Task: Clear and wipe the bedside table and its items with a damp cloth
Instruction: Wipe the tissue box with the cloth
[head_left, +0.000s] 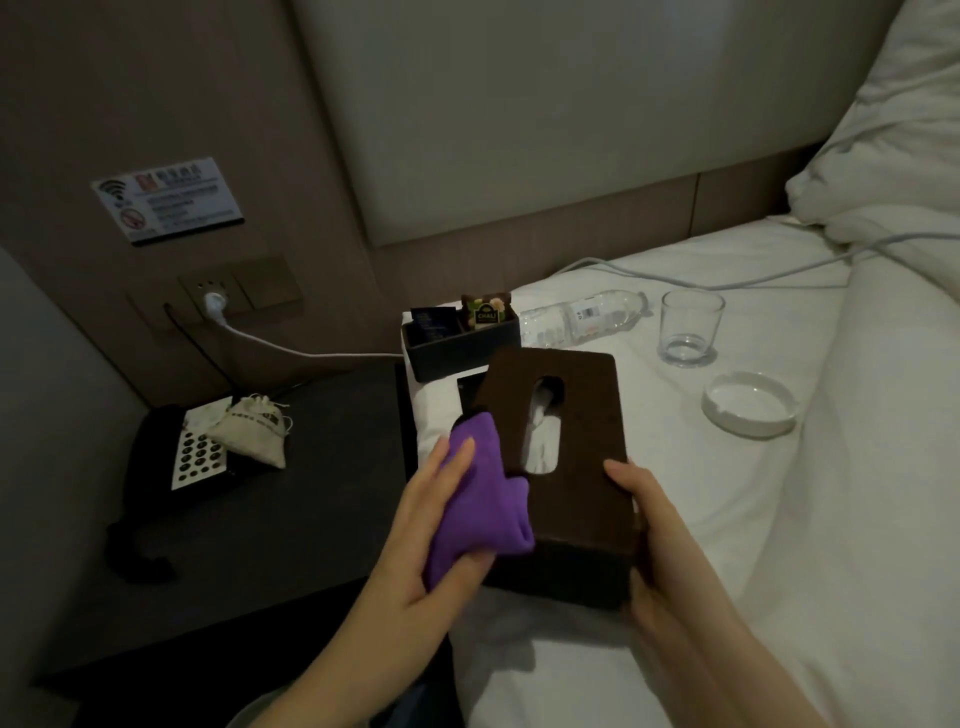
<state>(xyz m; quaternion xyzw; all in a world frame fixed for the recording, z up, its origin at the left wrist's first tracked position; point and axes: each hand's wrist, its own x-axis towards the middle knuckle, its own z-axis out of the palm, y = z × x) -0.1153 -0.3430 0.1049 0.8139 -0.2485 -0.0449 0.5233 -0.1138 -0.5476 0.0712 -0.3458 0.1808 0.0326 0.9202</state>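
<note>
My right hand grips the near right corner of a dark brown tissue box and holds it tilted above the edge of the bed. A white tissue shows in its oval slot. My left hand is closed on a folded purple cloth, which presses against the box's left side and top. The dark bedside table lies to the left, with a black telephone and a small beige drawstring pouch on it.
On the white bed sheet lie a black organiser tray with sachets, a plastic water bottle on its side, a drinking glass and a glass ashtray. A white plug and cable run from the wall socket.
</note>
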